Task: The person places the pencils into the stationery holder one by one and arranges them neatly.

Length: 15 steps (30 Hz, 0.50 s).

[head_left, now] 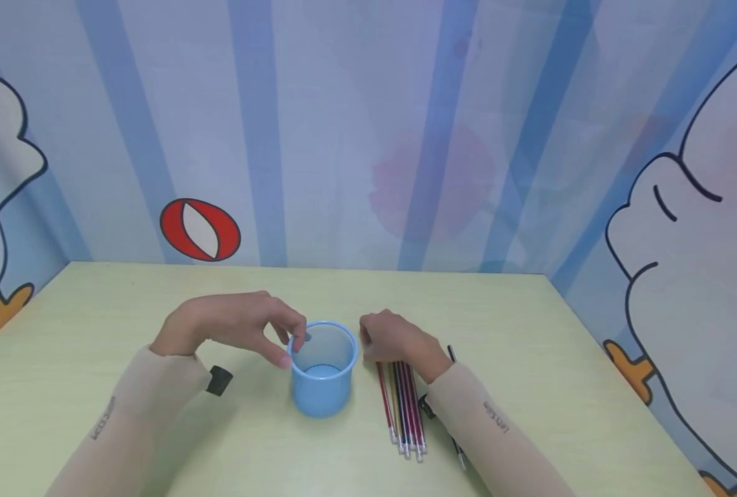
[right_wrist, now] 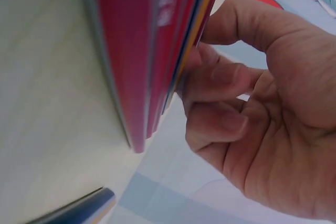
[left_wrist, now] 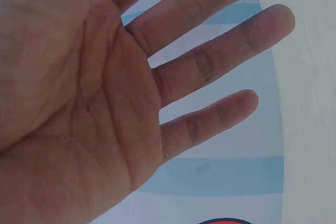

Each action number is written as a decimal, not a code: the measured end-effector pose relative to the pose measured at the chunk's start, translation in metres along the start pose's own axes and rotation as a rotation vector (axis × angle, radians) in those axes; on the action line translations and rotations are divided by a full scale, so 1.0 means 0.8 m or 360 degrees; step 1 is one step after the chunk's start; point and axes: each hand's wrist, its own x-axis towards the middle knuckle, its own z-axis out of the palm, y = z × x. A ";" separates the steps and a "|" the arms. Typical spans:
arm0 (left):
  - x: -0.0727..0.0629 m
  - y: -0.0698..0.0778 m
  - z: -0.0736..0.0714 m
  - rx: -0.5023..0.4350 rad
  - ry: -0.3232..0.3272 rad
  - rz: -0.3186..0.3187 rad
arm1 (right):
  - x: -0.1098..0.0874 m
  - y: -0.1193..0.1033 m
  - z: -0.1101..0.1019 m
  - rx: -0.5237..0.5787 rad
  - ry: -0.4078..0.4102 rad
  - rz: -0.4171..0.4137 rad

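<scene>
A light blue plastic cup stands upright on the table, its mouth upward. My left hand pinches its left rim, the thumb outside and a fingertip inside. In the left wrist view the other fingers stretch out, spread apart. Just right of the cup lie several pencils side by side, their eraser ends toward me. Over their far ends, my right hand has its fingers curled. In the right wrist view, thumb and fingers pinch the outermost red pencil; the fingertips are partly hidden behind it.
One dark pencil lies apart on the right, partly under the right forearm. A pale yellow-green table extends to a blue striped backdrop with printed cartoon figures. Dark wrist straps show at both sleeves.
</scene>
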 end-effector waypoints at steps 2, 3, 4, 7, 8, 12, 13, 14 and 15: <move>0.000 0.001 0.000 -0.0004 0.0003 -0.0002 | 0.000 -0.002 0.001 -0.0003 0.0002 0.0019; 0.000 0.001 0.001 -0.0007 0.0004 -0.0005 | 0.000 -0.002 0.001 -0.0005 0.0002 0.0026; 0.000 0.001 0.001 -0.0011 0.0005 -0.0006 | 0.000 -0.002 0.002 -0.0004 -0.0003 0.0031; 0.000 0.002 0.003 -0.0014 -0.0002 -0.0009 | 0.002 0.003 0.003 0.0014 -0.0012 0.0026; 0.000 0.002 0.003 -0.0012 -0.0005 -0.0013 | 0.003 0.005 0.004 0.0030 -0.0018 0.0013; 0.000 0.004 0.003 -0.0001 -0.0009 -0.0035 | 0.005 0.015 0.000 0.0110 -0.0022 -0.0073; 0.000 0.004 0.002 0.0001 -0.0008 -0.0038 | 0.006 0.017 -0.003 0.0128 -0.0020 -0.0097; 0.000 0.004 0.002 0.0006 -0.0007 -0.0043 | 0.006 0.018 -0.006 0.0146 -0.0021 -0.0119; 0.000 0.005 0.001 0.0003 -0.0006 -0.0045 | 0.006 0.019 -0.009 0.0166 -0.0019 -0.0139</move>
